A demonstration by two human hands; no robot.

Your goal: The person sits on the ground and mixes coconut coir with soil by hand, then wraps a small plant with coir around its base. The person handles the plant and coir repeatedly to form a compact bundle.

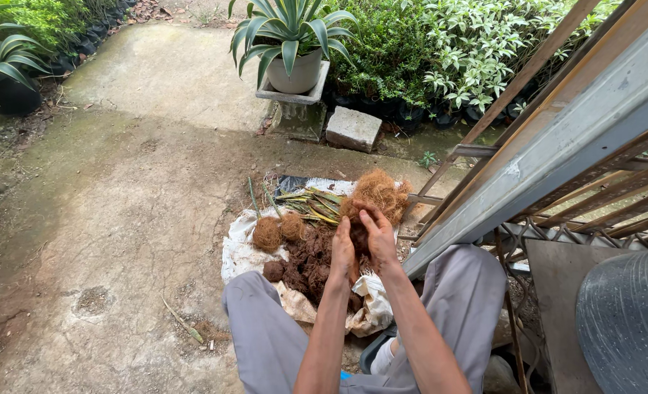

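Currently both hands together over the white sheet (pixel 240 252) on the ground: left hand (pixel 342 252) and right hand (pixel 379 235) grasping one brown coir clump (pixel 358 235). Loose fibre wad (pixel 379 192) at 12 o'clock, two coir balls (pixel 267 233) at 9 o'clock.

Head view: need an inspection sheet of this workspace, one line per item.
Surface: concrete ground, stained and mossy; white sheet spread on it.
Job's things: brown husk chunk between both hands; pile of dark husk pieces; two fibre balls; loose fibre clump; green leaf cuttings.
Clutter: concrete block; twigs and debris on the ground.
Grippers: left hand and right hand both grip the chunk.
Cables: nothing seen.
Surroundings: potted agave on a stand; shrubs; metal frame at the right.
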